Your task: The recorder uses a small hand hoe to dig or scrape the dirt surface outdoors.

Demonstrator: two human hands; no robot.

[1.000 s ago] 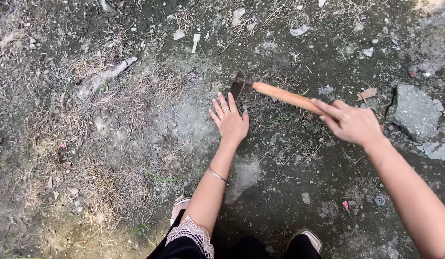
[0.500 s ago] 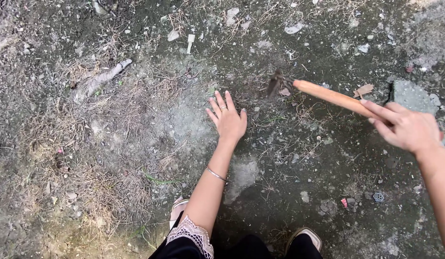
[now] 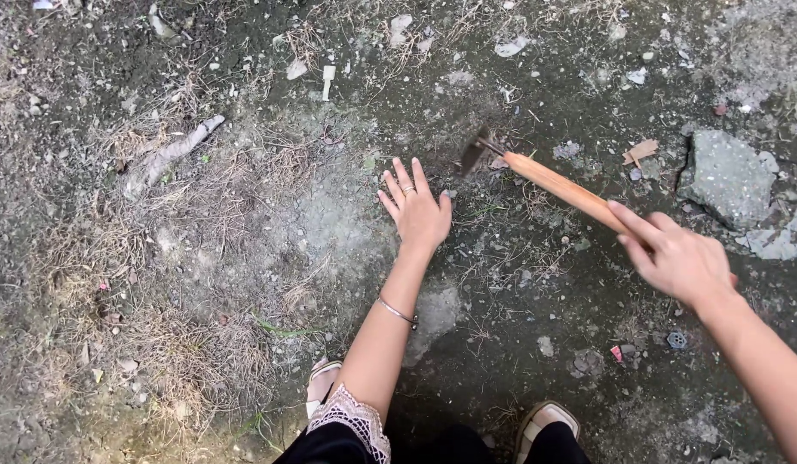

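The right hand (image 3: 678, 258) is clamped on the wooden handle of a small hoe (image 3: 549, 180) — its dark blade just above the ground (image 3: 244, 223). The left hand (image 3: 418, 210) lies flat there, fingers spread, holding nothing.

The ground (image 3: 269, 223) is bare, dark soil with pale grey patches, scattered pebbles and tufts of dry grass (image 3: 192, 344) at the left. A pale stick (image 3: 171, 153) lies at the upper left, a grey broken slab (image 3: 729, 176) at the right, and a wood chip (image 3: 641, 151) just beside the slab.
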